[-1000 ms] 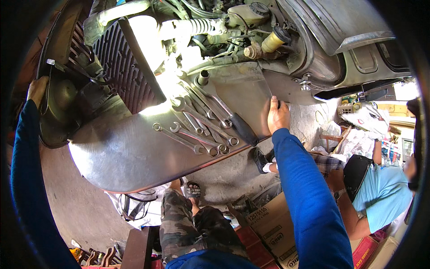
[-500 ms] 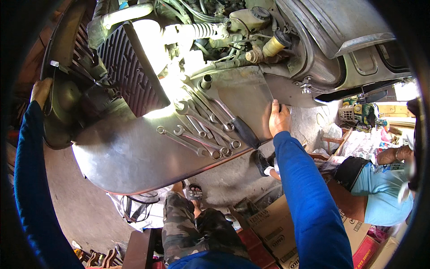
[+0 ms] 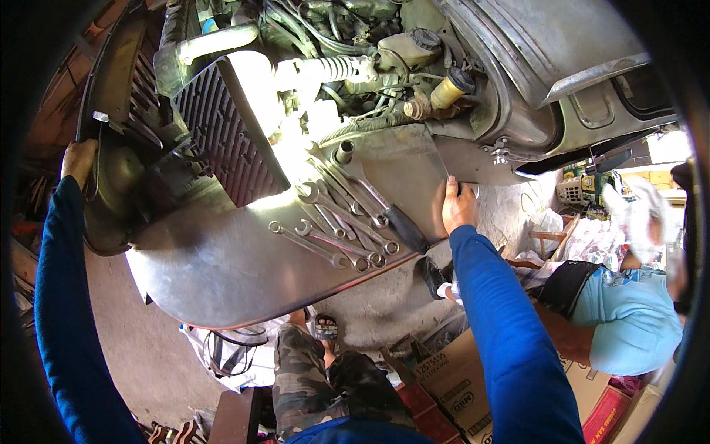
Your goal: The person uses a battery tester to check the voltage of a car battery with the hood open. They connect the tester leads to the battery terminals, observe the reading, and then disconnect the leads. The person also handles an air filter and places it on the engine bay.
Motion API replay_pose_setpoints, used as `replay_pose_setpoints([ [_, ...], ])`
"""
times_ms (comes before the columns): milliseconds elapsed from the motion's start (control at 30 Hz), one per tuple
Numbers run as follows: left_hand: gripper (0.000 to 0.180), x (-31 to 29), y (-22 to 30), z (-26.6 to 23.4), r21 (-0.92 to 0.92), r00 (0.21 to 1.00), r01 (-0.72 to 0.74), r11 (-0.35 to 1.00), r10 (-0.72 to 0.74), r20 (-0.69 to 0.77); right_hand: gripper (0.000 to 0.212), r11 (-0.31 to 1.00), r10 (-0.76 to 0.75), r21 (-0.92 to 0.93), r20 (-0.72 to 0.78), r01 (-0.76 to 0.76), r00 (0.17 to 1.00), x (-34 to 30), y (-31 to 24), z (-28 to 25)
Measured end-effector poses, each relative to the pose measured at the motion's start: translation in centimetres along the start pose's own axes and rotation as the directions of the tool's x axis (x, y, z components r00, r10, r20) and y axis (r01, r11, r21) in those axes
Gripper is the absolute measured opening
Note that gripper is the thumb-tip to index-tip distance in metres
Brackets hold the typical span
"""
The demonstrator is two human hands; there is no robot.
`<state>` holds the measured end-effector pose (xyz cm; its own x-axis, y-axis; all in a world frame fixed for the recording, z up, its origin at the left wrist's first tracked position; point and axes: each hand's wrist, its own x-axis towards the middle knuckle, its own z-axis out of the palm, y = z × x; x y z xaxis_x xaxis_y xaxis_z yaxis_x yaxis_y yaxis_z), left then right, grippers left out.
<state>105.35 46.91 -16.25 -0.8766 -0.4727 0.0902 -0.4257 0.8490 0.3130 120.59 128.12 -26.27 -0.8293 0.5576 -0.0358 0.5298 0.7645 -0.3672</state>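
My left hand (image 3: 78, 160) is closed on the outer edge of the vehicle's dark front panel (image 3: 111, 189), fingers partly hidden behind it. My right hand (image 3: 459, 206) grips the right edge of a bare metal fender (image 3: 214, 277), thumb on top and fingers partly out of sight. Between my hands, several combination wrenches (image 3: 305, 245) lie in a loose pile on the fender. Beside them rests a ratchet with a dark handle (image 3: 406, 229) and a socket (image 3: 344, 152) at its far end.
Beyond the fender lies the open engine bay, with a yellowish fluid reservoir (image 3: 447, 91) and a ribbed dark grille (image 3: 222, 133). A person in light blue shorts (image 3: 637, 318) is at the right. Cardboard boxes (image 3: 455, 392) sit near my legs, and a white bag (image 3: 229, 355) lies below the fender.
Both my hands keep their holds while the view shifts slightly. At the right, a blurred white thing now shows higher, near the other person's arm.
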Motion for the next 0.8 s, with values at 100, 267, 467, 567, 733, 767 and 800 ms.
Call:
replay_pose_setpoints([
  [100,0.049,0.0,0.3,-0.1,0.056,1.000,0.004,0.998,-0.004,0.006,0.064,1.000,0.002,-0.022,-0.005,-0.002,1.000,0.0,0.0,0.0],
  [267,0.048,1.0,-1.2,0.4,-0.019,0.998,-0.004,1.000,0.005,0.065,0.067,1.000,0.000,-0.021,-0.003,0.000,1.000,-0.1,-0.1,-0.1],
  [467,0.047,2.4,-3.1,1.6,0.060,0.995,-0.096,0.994,0.098,-0.022,0.067,1.000,-0.006,-0.002,0.012,0.006,1.000,0.0,0.0,-0.1],
  [567,0.047,2.0,-2.7,1.5,0.042,0.992,-0.121,0.992,0.122,-0.034,0.066,1.000,-0.018,0.008,0.018,0.018,1.000,0.2,0.3,0.0],
  [733,0.046,-0.5,0.0,0.0,-0.052,1.000,-0.017,0.998,0.018,0.015,0.067,1.000,-0.020,0.020,-0.005,0.020,1.000,0.4,0.8,0.5],
  [767,0.046,-1.1,0.7,0.0,-0.029,0.999,-0.034,0.999,0.033,-0.021,0.068,1.000,-0.018,0.021,0.001,0.018,1.000,0.4,0.8,0.6],
  [800,0.046,-1.5,1.2,-0.2,0.005,0.998,-0.044,0.999,0.044,-0.052,0.069,1.000,-0.016,0.022,0.007,0.016,1.000,0.5,0.8,0.6],
])
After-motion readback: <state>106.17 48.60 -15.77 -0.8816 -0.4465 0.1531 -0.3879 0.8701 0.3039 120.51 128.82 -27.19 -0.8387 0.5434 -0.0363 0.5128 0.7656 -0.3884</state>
